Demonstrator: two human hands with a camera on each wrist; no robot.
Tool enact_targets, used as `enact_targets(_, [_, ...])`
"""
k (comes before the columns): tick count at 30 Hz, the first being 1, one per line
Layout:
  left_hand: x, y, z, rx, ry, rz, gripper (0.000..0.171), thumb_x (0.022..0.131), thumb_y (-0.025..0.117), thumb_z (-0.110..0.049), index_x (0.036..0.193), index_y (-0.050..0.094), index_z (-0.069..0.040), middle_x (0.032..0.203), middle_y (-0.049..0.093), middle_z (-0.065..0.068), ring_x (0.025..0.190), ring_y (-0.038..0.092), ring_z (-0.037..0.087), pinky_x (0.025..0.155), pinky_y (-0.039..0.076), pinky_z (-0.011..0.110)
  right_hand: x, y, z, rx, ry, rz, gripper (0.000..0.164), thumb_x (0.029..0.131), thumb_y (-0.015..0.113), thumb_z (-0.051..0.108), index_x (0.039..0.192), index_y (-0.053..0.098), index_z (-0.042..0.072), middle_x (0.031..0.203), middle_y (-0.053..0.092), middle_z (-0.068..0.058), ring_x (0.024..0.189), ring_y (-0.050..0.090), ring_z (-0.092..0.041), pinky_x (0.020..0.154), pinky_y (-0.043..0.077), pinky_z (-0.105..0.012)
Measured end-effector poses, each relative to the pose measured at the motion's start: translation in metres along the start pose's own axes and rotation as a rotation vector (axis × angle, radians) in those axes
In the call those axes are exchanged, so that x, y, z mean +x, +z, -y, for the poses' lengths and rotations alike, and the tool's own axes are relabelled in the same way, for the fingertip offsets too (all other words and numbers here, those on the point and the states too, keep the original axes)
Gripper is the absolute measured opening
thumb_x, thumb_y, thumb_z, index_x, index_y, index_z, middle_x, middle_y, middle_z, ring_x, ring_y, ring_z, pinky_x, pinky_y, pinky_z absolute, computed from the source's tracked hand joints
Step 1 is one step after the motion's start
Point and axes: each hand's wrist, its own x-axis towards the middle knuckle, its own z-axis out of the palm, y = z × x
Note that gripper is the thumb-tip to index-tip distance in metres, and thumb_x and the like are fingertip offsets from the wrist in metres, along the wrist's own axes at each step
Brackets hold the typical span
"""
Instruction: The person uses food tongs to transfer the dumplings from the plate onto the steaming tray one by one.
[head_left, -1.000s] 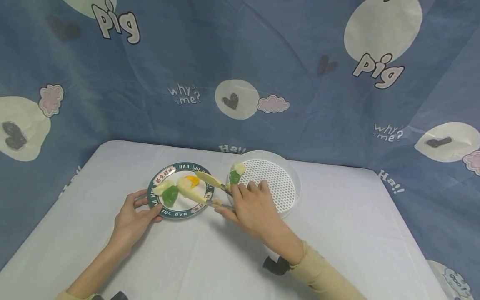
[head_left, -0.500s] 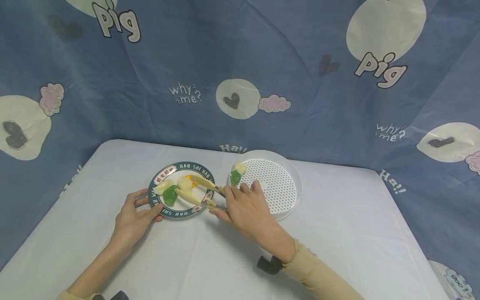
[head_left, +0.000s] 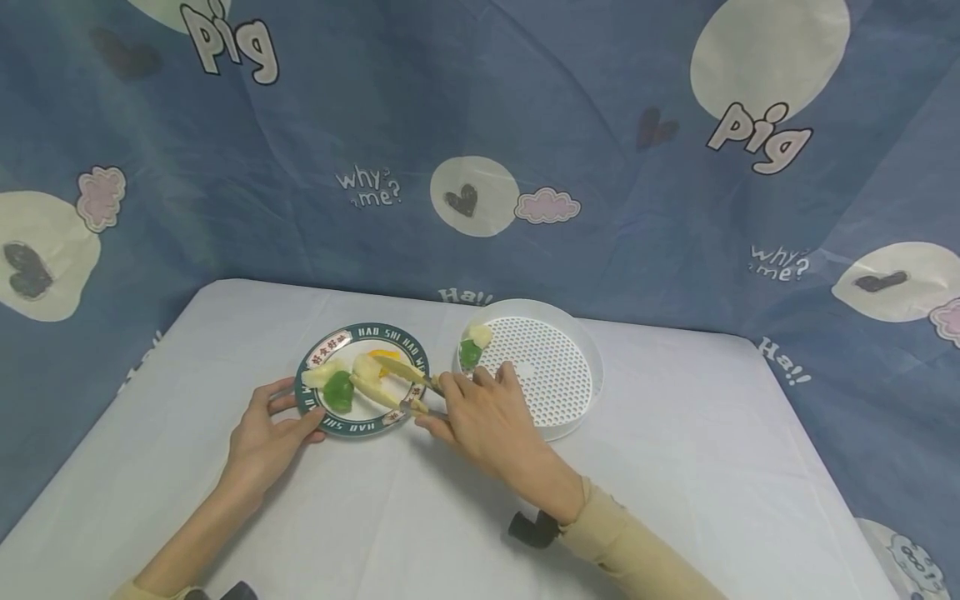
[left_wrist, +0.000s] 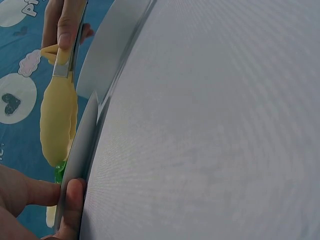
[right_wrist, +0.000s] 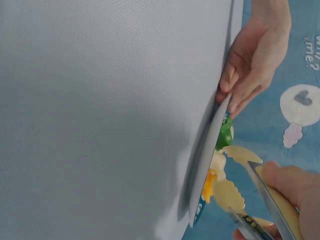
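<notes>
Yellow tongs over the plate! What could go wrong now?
The tongs stand open near the pale piece, so it might slip away. They might also bump the green piece close by. And the left hand grips only one side of the plate, so the plate might tilt if that side lifts.

Left grip (head_left: 266, 433) holds a plate (head_left: 363, 410); right grip (head_left: 487, 425) holds tongs (head_left: 405, 370) over it.

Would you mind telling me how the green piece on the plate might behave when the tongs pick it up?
Its glossy surface suggests the green piece could slip between the tongs. Its uneven outline makes rolling seem unlikely, and its small size suggests lightness.
</notes>
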Motion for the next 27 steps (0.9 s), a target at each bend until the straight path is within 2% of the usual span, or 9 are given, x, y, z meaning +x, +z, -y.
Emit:
enact_targets(2, [0.000,0.000,0.000,-0.011,-0.002,0.003,0.089,0.108,0.066,-0.032,0.171,0.011,-0.001,0.157,0.052,0.031,0.086,0.076,-0.001,0.098,0.053,0.031,0.001,0.000,0.001,0.010,0.002,0.002,0.054,0.104,0.050,0.073,0.099,0.058,0.020,0.080,0.066,0.009,0.073,0.059,-0.017,0.073,0.034,-0.036])
enact_targets(5, [0.000,0.000,0.000,-0.028,-0.006,0.008,0.090,0.108,0.065,-0.033,0.171,0.010,-0.002,0.157,0.054,0.031,0.086,0.073,-0.003,0.111,0.049,0.052,0.002,0.001,0.003,0.019,-0.004,0.002,0.053,0.104,0.052,0.071,0.098,0.058,0.019,0.078,0.066,0.008,0.074,0.061,-0.017,0.072,0.034,-0.036])
enact_targets(8, [0.001,0.001,0.000,-0.034,-0.004,0.011,0.090,0.108,0.066,-0.033,0.171,0.009,-0.002,0.157,0.054,0.031,0.087,0.071,-0.004,0.114,0.046,0.057,0.003,0.002,0.004,0.023,-0.010,0.000,0.052,0.104,0.053,0.069,0.098,0.057,0.018,0.076,0.065,0.007,0.074,0.062,-0.019,0.073,0.035,-0.037])
enact_targets(14, [0.002,-0.001,0.001,-0.016,-0.004,0.010,0.091,0.108,0.066,-0.035,0.171,0.010,-0.002,0.159,0.051,0.030,0.084,0.073,-0.005,0.105,0.050,0.043,0.005,0.004,0.007,0.027,-0.002,0.016,0.050,0.105,0.053,0.069,0.100,0.057,0.019,0.078,0.066,0.009,0.076,0.062,-0.018,0.074,0.034,-0.036])
enact_targets(19, [0.001,0.000,0.001,-0.008,0.003,0.004,0.090,0.108,0.065,-0.035,0.171,0.011,-0.001,0.157,0.054,0.030,0.085,0.072,-0.004,0.104,0.051,0.041,0.007,0.005,0.010,0.033,0.000,0.008,0.049,0.104,0.055,0.069,0.102,0.060,0.020,0.082,0.070,0.009,0.078,0.065,-0.018,0.075,0.036,-0.037])
enact_targets(21, [0.000,0.000,0.001,-0.009,0.008,0.004,0.090,0.108,0.065,-0.033,0.171,0.011,-0.001,0.157,0.052,0.031,0.085,0.074,-0.003,0.098,0.053,0.030,0.008,0.005,0.011,0.032,0.000,0.006,0.049,0.104,0.055,0.069,0.103,0.060,0.020,0.082,0.071,0.008,0.079,0.066,-0.018,0.075,0.037,-0.037])
enact_targets(24, [0.000,0.000,0.001,-0.021,0.014,0.008,0.089,0.108,0.066,-0.032,0.171,0.011,0.000,0.159,0.049,0.033,0.084,0.076,-0.001,0.084,0.050,0.013,0.008,0.007,0.013,0.022,0.001,0.007,0.048,0.104,0.054,0.068,0.104,0.060,0.020,0.082,0.071,0.008,0.079,0.066,-0.019,0.076,0.037,-0.037])
enact_targets(27, [0.001,0.000,0.001,-0.021,0.016,0.009,0.089,0.108,0.066,-0.032,0.171,0.011,0.000,0.159,0.050,0.033,0.084,0.076,-0.001,0.078,0.046,0.008,0.008,0.008,0.014,0.010,0.005,0.004,0.048,0.105,0.054,0.068,0.104,0.061,0.021,0.083,0.071,0.008,0.080,0.066,-0.019,0.076,0.037,-0.037])
